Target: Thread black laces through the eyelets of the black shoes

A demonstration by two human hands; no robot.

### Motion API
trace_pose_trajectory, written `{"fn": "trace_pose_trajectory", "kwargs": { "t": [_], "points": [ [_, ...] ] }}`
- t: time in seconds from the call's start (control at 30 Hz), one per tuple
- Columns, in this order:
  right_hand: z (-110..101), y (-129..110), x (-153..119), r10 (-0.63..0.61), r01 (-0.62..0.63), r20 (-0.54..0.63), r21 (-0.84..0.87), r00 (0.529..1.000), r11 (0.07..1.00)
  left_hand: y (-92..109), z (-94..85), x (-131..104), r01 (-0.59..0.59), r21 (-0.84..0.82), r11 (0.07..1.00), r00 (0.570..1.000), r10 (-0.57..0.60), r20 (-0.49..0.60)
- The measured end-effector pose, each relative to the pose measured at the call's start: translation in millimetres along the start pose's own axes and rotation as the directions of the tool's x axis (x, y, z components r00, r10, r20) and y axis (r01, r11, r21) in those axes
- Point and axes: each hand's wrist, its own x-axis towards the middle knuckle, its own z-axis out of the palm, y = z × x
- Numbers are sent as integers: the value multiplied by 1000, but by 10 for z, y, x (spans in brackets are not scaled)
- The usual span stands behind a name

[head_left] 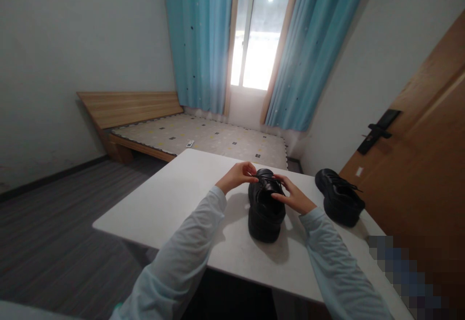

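Observation:
A black lace-up shoe (267,223) stands upright on the white table, its heel toward me and its dark opening facing up. At the shoe's left side, near the laces, my left hand (238,175) is closed in a pinch on a black shoelace (256,176). My right hand (293,196) is on the right side of the same shoe, fingers by the lacing and thumb at the opening's edge, gripping there. Whether it also has a lace in its fingers I cannot make out. A second black shoe (339,198) rests on the table to the right, with nobody touching it.
The white table (156,208) reaches from me toward a wooden bed (134,107) with a patterned mattress (225,138). A small white device (190,144) lies on the mattress. A brown door (417,131) with a black handle (379,131) is close on the right.

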Motion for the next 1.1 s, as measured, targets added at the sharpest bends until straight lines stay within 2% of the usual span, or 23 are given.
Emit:
{"fn": "trace_pose_trajectory", "kwargs": {
  "t": [0.13,0.3,0.53,0.7,0.83,1.0,1.1],
  "points": [
    [-1,-1,3,-7,7,-3,6,1000,1000,-39,-26,9,18,146,989,999,-22,27],
    [1,-3,6,18,-18,12,4,1000,1000,-59,-46,13,25,415,909,999,-9,-40],
    [9,7,7,29,-29,3,25,1000,999,-72,-75,26,4,466,885,998,29,-62],
    [-11,8,-2,16,-16,4,10,1000,1000,-15,-122,8,123,212,969,990,-106,-88],
    [-23,2,-10,19,-19,14,-9,1000,1000,38,-126,-15,201,-22,979,969,-202,-143],
    [-21,2,-14,36,-36,19,-22,999,999,64,-113,-18,188,-367,911,966,-239,-98],
    [-16,8,-14,41,-41,17,-13,999,999,88,-105,-21,170,-507,845,966,-245,-84]
  ]
}}
